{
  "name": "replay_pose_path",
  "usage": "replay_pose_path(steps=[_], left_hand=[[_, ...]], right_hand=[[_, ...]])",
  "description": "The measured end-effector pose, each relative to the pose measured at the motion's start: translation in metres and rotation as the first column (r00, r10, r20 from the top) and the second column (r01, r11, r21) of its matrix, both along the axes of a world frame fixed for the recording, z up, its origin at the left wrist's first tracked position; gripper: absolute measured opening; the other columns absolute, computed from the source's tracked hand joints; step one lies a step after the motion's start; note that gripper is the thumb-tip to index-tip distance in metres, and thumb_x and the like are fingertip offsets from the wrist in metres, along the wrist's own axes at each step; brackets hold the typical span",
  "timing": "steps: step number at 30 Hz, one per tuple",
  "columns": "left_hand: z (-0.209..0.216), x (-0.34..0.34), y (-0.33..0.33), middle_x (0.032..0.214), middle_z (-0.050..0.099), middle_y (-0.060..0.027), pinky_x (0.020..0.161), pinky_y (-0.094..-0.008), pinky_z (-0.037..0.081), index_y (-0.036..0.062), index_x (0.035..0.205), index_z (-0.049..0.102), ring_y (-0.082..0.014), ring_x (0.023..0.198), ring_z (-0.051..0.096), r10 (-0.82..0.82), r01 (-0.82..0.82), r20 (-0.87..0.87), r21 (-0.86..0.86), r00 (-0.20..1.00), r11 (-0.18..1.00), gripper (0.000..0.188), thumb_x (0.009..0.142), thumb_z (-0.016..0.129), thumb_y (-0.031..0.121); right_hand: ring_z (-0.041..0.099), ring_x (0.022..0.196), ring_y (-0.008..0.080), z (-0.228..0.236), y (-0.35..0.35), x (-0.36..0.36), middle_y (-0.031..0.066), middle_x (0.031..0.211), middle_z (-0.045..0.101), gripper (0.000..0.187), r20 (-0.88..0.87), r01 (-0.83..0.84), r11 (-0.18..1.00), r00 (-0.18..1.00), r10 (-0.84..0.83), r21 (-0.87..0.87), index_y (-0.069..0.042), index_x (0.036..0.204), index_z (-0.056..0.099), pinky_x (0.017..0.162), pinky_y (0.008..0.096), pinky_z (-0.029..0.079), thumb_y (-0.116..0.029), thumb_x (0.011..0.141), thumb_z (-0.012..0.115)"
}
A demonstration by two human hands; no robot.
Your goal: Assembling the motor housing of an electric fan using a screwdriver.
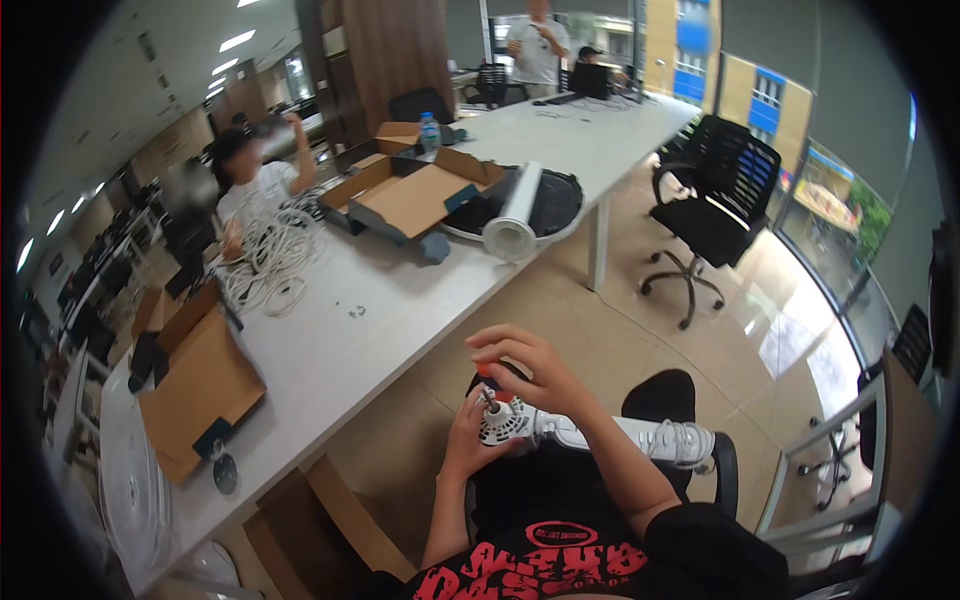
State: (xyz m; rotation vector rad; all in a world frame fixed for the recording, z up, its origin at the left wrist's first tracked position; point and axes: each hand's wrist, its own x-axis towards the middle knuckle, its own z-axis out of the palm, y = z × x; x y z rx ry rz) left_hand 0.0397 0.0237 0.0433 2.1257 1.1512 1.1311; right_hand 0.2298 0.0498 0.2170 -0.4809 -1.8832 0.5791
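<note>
Across my lap lies a white fan body [625, 436], its round slotted motor housing [503, 424] toward my left and a white cord [680, 443] bundled around its other end. My left hand [468, 438] wraps around the side of the motor housing and steadies it. Over the housing, my right hand [535, 372] has its fingers closed on the red handle of a screwdriver [485, 370]. The metal shaft points down at the housing's centre; whether the tip touches a screw cannot be made out.
To my left stands a long white table [345, 385] with open cardboard boxes [405, 195], tangled white cable [270, 260], a white tube [515, 212] and a water bottle [429, 132]. A person [255, 180] sits across it. Black office chairs [715, 200] stand at right. Below the table is a cardboard box [320, 520].
</note>
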Motion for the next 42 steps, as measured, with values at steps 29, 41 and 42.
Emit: replay_pose_path(steps=[29,41,42], left_hand=[[-0.005,0.003,0.002,0.141,0.058,-0.0209,0.113,-0.0435,0.043,-0.0032,0.146,0.051,-0.0353,0.131,0.057,-0.056,0.054,0.067,0.023,0.996,0.998,0.083,0.079,0.091,0.028],[0.004,0.006,-0.002,0.139,0.058,-0.0214,0.109,-0.0456,0.045,-0.0039,0.143,0.052,-0.0368,0.128,0.058,-0.015,0.013,0.05,0.047,0.999,0.999,0.085,0.078,0.091,0.033],[0.005,0.007,-0.002,0.137,0.059,-0.0211,0.109,-0.0456,0.045,-0.0034,0.142,0.052,-0.0373,0.127,0.058,-0.033,0.031,0.055,0.026,0.998,0.999,0.084,0.077,0.091,0.033]], right_hand=[[0.069,0.094,0.0293,-0.007,0.01,0.01,0.008,0.11,0.063,0.023,-0.035,0.005,0.994,0.999,-0.001,0.106,-0.006,0.102,0.067,0.084,0.042,0.055,-0.027,0.096,0.076],[0.07,0.107,0.0295,-0.004,0.006,0.007,0.0103,0.127,0.067,0.016,-0.013,-0.07,0.993,0.997,0.072,0.094,-0.006,0.11,0.066,0.091,0.0389,0.055,-0.015,0.098,0.072],[0.07,0.106,0.0292,-0.004,0.006,0.008,0.0112,0.125,0.068,0.015,-0.009,-0.077,0.996,0.997,0.077,0.048,-0.006,0.109,0.066,0.091,0.0389,0.055,-0.014,0.098,0.071]])
